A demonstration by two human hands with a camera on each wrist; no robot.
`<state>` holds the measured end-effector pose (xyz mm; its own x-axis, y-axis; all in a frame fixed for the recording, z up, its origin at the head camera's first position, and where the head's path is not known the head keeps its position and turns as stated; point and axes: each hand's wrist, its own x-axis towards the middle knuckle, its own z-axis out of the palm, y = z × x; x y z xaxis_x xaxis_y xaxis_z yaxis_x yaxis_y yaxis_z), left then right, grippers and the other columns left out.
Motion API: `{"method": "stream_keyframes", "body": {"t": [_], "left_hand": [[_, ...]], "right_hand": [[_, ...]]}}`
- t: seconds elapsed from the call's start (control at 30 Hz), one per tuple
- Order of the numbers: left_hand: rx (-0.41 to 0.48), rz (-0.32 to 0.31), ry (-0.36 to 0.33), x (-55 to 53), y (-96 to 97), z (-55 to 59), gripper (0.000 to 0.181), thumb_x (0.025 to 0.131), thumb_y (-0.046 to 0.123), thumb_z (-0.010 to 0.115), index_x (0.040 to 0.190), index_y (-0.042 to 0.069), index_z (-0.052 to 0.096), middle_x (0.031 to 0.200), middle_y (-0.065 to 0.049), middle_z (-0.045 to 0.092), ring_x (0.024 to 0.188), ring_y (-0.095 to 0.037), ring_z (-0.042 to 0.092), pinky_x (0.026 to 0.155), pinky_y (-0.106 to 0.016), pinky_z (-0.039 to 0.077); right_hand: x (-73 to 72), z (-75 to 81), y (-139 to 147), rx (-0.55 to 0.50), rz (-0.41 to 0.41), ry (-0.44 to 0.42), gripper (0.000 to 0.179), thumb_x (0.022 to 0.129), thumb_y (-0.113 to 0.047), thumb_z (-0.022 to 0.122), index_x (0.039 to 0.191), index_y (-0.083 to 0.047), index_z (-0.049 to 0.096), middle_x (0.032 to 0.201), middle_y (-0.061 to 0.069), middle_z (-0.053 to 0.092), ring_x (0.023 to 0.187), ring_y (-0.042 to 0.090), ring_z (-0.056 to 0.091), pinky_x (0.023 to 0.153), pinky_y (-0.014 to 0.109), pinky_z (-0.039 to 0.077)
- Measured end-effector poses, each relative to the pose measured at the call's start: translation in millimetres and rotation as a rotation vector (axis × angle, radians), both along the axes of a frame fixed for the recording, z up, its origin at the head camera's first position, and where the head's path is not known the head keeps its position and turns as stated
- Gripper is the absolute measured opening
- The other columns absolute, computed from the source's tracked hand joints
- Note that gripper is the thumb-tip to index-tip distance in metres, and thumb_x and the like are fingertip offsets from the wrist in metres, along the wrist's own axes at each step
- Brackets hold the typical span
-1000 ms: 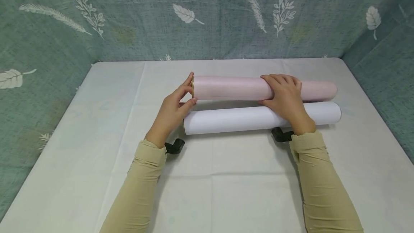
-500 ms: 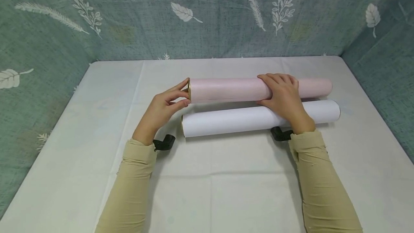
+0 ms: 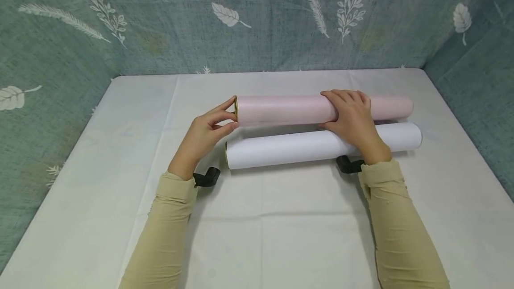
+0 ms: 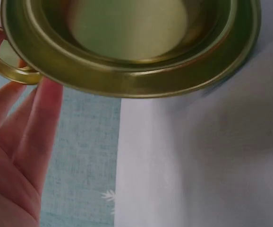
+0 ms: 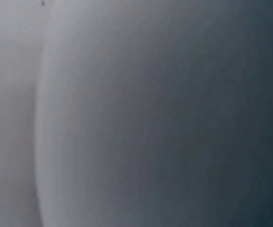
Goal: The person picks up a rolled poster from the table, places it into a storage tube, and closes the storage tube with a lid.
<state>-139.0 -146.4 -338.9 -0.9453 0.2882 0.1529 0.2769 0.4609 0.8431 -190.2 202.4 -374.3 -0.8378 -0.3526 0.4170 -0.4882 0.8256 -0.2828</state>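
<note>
A long pink tube [image 3: 285, 110] lies across the table in the head view. My right hand [image 3: 351, 117] grips it from above, right of its middle, thumb on the near side. At the tube's left end, my left hand [image 3: 202, 137] pinches the gold rim between thumb and fingertips. In front of it, slightly slanted, lies a white tube [image 3: 289, 148], partly covered by my right wrist. The left wrist view shows the white tube's large gold end [image 4: 136, 81] up close, with the pink tube's gold end [image 4: 17, 75] behind, touched by my fingers [image 4: 39, 127].
A white cloth [image 3: 241, 235] covers the table. Green leaf-patterned fabric [image 3: 257, 26] stands as walls behind and at both sides. Dark wrist camera mounts [image 3: 208, 177] protrude from both cuffs. A blurred pale curved surface [image 5: 141, 118] fills most of the right wrist view.
My left hand has moved left, and the pink tube has shifted slightly left with it. More of its gold end now shows. The right hand keeps its grip.
</note>
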Motion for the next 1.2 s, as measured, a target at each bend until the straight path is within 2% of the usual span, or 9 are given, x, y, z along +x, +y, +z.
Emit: {"method": "stream_keyframes", "body": {"t": [0.13,0.27,0.37,0.57,0.73,1.0,1.1,1.2], "left_hand": [[-0.006,0.01,0.01,-9.5,-0.6,-13.1,0.02,0.081,0.039,0.063,0.092,0.022,0.064,0.136,0.023,0.032,0.096,-0.01,0.058,0.077,-0.026,0.047],[0.023,0.006,0.049,-14.5,1.4,-20.2,0.02,0.081,0.04,0.063,0.089,0.022,0.062,0.135,0.022,0.034,0.098,-0.008,0.057,0.078,-0.024,0.047],[0.036,0.006,0.044,-12.6,3.2,-18.1,0.018,0.082,0.035,0.063,0.089,0.019,0.062,0.135,0.02,0.035,0.097,-0.009,0.058,0.079,-0.025,0.047],[0.03,0.009,0.04,0.9,9.1,-1.3,0.014,0.085,0.022,0.061,0.093,0.01,0.061,0.138,0.009,0.036,0.103,-0.011,0.055,0.08,-0.027,0.046],[0.01,0.015,0.065,3.6,10.4,3.9,0.014,0.087,0.021,0.06,0.094,0.009,0.061,0.138,0.006,0.037,0.102,-0.01,0.055,0.08,-0.027,0.046],[-0.044,0.018,0.129,-13.9,-0.1,-21.5,0.016,0.088,0.038,0.054,0.094,0.025,0.061,0.133,0.02,0.037,0.104,-0.003,0.051,0.077,-0.03,0.045],[-0.092,0.034,0.122,-14.0,-1.3,-19.8,0.02,0.09,0.039,0.05,0.097,0.024,0.061,0.131,0.017,0.041,0.108,-0.005,0.048,0.079,-0.032,0.045],[-0.165,0.045,0.073,-12.8,-3.1,-16.5,0.023,0.09,0.04,0.048,0.103,0.025,0.059,0.12,0.015,0.05,0.104,-0.008,0.05,0.081,-0.033,0.044]], "right_hand": [[-1.3,1.0,1,0.012,-0.009,-0.03,0.071,0.067,-0.028,0.079,0.129,-0.02,0.046,0.126,0.005,0.048,0.115,0.028,0.036,0.098,0.049,0.013],[-0.6,1.0,3,0.016,-0.018,-0.039,0.071,0.067,-0.029,0.079,0.129,-0.019,0.046,0.127,0.005,0.047,0.116,0.028,0.036,0.098,0.049,0.013],[-0.1,0.9,4,0.013,-0.019,-0.041,0.071,0.066,-0.029,0.079,0.128,-0.019,0.046,0.127,0.006,0.047,0.116,0.028,0.036,0.098,0.049,0.013],[-0.9,0.3,3,0.01,-0.018,-0.05,0.071,0.067,-0.028,0.079,0.129,-0.019,0.046,0.127,0.006,0.047,0.116,0.028,0.036,0.097,0.049,0.012],[-1.3,0.2,2,0.002,-0.024,-0.057,0.071,0.067,-0.027,0.079,0.129,-0.018,0.046,0.128,0.007,0.047,0.116,0.029,0.035,0.097,0.049,0.012],[-1.1,-0.4,2,0.004,-0.036,-0.073,0.07,0.068,-0.029,0.078,0.129,-0.018,0.046,0.128,0.007,0.046,0.117,0.028,0.035,0.097,0.05,0.011],[-1.2,-0.1,2,0.001,-0.038,-0.073,0.07,0.068,-0.029,0.078,0.129,-0.018,0.046,0.128,0.007,0.046,0.116,0.028,0.035,0.097,0.05,0.012],[-1.0,0.0,2,-0.001,-0.046,-0.073,0.071,0.067,-0.03,0.078,0.129,-0.018,0.046,0.128,0.007,0.046,0.117,0.028,0.035,0.096,0.05,0.012]]}}
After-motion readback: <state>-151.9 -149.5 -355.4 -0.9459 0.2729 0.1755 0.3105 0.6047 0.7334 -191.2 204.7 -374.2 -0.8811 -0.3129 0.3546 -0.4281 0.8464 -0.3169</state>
